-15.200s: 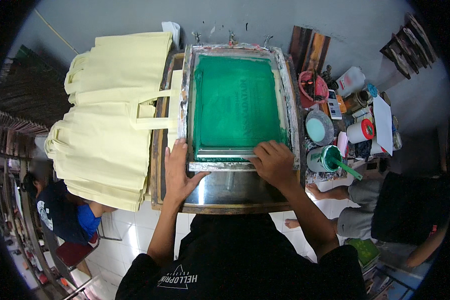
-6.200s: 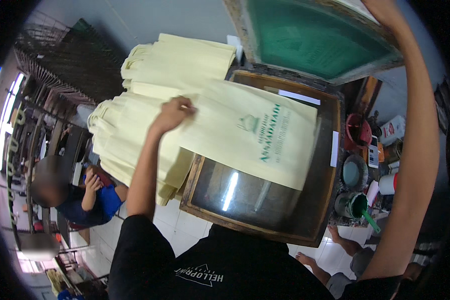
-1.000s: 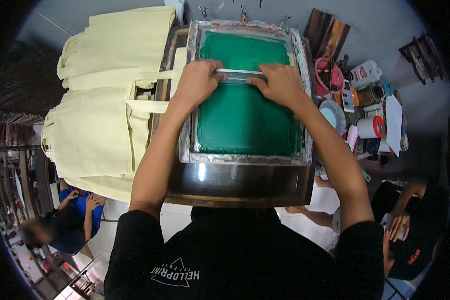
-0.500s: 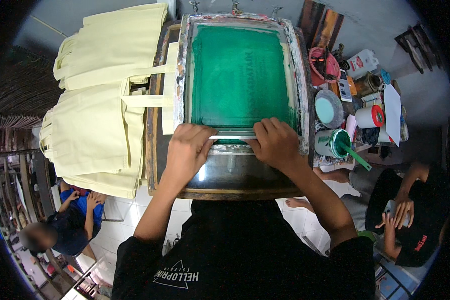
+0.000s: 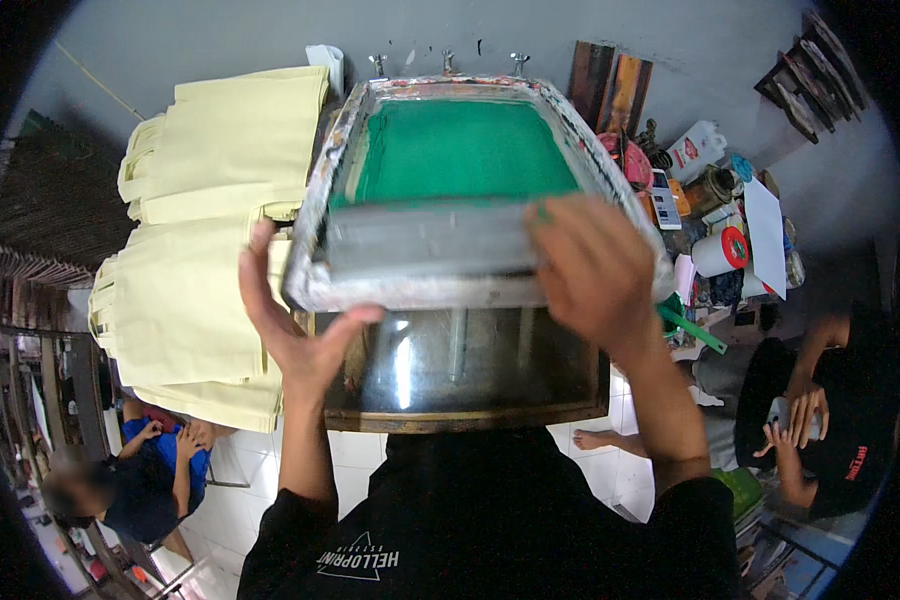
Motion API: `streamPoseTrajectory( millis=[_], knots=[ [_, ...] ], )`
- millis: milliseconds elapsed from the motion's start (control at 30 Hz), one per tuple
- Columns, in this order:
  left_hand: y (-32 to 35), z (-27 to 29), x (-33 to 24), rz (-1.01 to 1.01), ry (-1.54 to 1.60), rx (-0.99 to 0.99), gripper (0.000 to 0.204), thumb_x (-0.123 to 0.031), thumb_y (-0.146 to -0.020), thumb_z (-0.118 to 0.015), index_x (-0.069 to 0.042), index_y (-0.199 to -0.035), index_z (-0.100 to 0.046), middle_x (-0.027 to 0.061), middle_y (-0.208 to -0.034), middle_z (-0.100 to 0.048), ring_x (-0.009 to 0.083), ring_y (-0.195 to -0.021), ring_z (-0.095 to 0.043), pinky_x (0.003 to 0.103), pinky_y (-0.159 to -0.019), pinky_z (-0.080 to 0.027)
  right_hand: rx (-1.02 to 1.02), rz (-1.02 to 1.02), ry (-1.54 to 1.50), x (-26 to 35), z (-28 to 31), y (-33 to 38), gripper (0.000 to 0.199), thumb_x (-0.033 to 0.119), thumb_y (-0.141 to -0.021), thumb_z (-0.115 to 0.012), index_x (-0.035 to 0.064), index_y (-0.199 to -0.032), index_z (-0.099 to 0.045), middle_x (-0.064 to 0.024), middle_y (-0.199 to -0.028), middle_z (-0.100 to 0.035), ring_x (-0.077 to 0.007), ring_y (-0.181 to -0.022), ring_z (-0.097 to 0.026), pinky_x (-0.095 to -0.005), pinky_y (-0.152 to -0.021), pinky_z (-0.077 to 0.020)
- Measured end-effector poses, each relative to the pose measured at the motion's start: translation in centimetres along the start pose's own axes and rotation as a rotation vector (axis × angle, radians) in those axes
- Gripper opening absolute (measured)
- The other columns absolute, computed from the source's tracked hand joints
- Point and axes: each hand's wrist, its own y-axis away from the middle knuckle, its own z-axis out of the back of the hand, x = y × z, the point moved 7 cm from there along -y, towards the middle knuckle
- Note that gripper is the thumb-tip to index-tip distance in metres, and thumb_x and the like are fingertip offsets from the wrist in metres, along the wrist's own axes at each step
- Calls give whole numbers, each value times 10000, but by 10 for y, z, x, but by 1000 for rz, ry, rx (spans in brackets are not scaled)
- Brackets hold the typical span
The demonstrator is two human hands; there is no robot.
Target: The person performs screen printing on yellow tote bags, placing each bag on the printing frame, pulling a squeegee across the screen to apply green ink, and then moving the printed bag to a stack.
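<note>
A screen-printing frame (image 5: pixel 316 190) with green ink on its mesh (image 5: pixel 460 150) stands over the table, its near edge lifted toward me. My right hand (image 5: pixel 600 275), smeared by motion, grips the right end of a wide grey squeegee (image 5: pixel 430 238) lying across the near part of the frame. At the frame's near left corner my left hand (image 5: pixel 305 335) has thumb and fingers spread; I cannot tell whether it touches the rim. Under the raised edge, the dark glossy table top (image 5: pixel 430 370) shows.
Stacks of pale yellow tote bags (image 5: pixel 210 290) lie to the left. At right are a white tub with a red lid (image 5: pixel 715 252), a green-handled tool (image 5: pixel 695 328) and a phone (image 5: pixel 664 198). One person (image 5: pixel 155 470) sits at left, another (image 5: pixel 805 410) at right.
My left hand has let go of the squeegee and opened at the frame's corner. The frame's near edge has risen. The squeegee, now only in my right hand, has tipped flat.
</note>
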Motion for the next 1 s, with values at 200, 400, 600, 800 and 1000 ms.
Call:
streamPoseTrajectory(
  millis=[200,400,600,800,1000],
  knots=[
    [-23,-36,94,445,-265,460,726,-378,-887,-756,35,-1425,-497,219,-1385,-583,355,-1306,-515,467,-1130,-344,40,-96,134,-67,32,-124,290,259,-857,-767,91,-1092,-740,-202,-1040,-726,-379,-925,-699,-471,-815,-553],
    [8,-54,157,445,-849,785,780,-504,-717,-859,1,-1260,-615,213,-1230,-669,367,-1258,-535,525,-1100,-307,21,-122,94,-123,28,-219,362,341,-932,-661,-14,-973,-718,-218,-879,-728,-377,-796,-695,-466,-768,-532],
    [-5,-60,185,658,-578,1006,537,-470,-775,-802,10,-1000,-715,210,-981,-721,391,-1036,-634,537,-1093,-279,-33,-141,57,-151,31,-255,394,331,-885,-711,-49,-985,-742,-251,-857,-729,-357,-759,-694,-456,-747,-524],
    [-58,36,169,716,-361,591,409,-400,-904,-706,-8,-1021,-712,189,-916,-720,297,-899,-673,401,-889,-505,43,-278,-103,-190,22,-270,364,262,-856,-747,-77,-988,-743,-234,-832,-738,-288,-744,-691,-425,-746,-531],
    [-61,346,239,874,-966,408,340,-305,-889,-646,-33,-1078,-725,159,-986,-750,264,-952,-705,374,-860,-511,31,-217,-147,-182,13,-285,361,259,-861,-744,-73,-1003,-745,-238,-859,-745,-296,-757,-694,-425,-762,-533]
  ],
)
